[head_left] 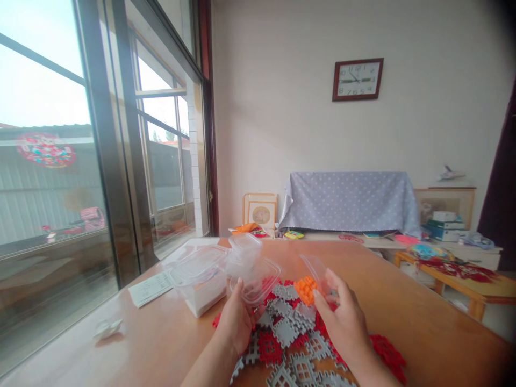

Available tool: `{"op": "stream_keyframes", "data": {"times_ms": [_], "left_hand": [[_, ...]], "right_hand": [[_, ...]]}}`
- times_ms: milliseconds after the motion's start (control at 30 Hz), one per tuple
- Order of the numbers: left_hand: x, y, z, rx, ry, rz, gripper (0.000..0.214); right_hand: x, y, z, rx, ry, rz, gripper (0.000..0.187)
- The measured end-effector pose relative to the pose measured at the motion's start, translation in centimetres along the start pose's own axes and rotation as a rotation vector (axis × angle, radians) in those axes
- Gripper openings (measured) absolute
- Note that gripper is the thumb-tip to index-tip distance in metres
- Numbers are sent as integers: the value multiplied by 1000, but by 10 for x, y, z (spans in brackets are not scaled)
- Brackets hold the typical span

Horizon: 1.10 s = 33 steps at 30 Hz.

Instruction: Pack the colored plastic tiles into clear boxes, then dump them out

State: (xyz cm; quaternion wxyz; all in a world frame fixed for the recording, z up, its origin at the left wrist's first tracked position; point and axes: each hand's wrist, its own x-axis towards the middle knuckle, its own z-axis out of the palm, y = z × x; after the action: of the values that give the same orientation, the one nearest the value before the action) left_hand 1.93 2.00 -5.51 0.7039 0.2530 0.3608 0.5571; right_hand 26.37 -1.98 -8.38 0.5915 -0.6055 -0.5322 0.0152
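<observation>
Head view. Brown table (403,301), its far edge below the wall, left edge running alongside the window (44,177), right edge sloping away.

Left hand (237,322): partly closed, thumb over the near rim of a clear lid (264,279), the other fingers lower and behind; grip taken as on the rim. Lid tilted, raised at the left of the heap. Whether it is a lid or a shallow tub: cannot tell for certain.

Right hand (344,309): curled, thumb toward the front, fingers around the side of a clear container (314,266). Orange pieces (305,290) bunched at the thumb tip; inside the container or against its wall, cannot tell. Both sit above the far part of the heap.

Heap: red pieces (270,346) and grey pieces (285,333), notched edges, many with windowed centres, overlapping, spread from mid-table toward the near edge; some red lie right of the right forearm.

Left of the heap, toward the far left corner: clear tubs (244,252) and a whitish box (205,301) with clear plastic over it. Nearer the left edge: a printed sheet (150,288), then a crumpled wrapper (108,329).

Beyond the far edge: dotted grey cloth (350,204), wall clock (358,79) above.
</observation>
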Motion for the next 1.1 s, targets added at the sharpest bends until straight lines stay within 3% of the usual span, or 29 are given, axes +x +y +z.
{"op": "stream_keyframes", "data": {"times_ms": [200, 400, 667, 867, 1100], "left_hand": [[3, -6, 0, 13, -21, -46, 41], [8, -11, -3, 41, -11, -34, 41], [7, -6, -4, 9, -47, 21, 34], [7, -10, -5, 70, -175, 7, 43], [-7, -13, 5, 97, -364, 24, 47]], "right_hand": [[3, 1, -2, -52, 20, -24, 66], [8, -7, -12, -79, 132, 1, 68], [12, -8, -13, 519, 216, 282, 78], [11, -16, -10, 857, 83, 538, 60], [0, -22, 1, 923, -123, 601, 51]]}}
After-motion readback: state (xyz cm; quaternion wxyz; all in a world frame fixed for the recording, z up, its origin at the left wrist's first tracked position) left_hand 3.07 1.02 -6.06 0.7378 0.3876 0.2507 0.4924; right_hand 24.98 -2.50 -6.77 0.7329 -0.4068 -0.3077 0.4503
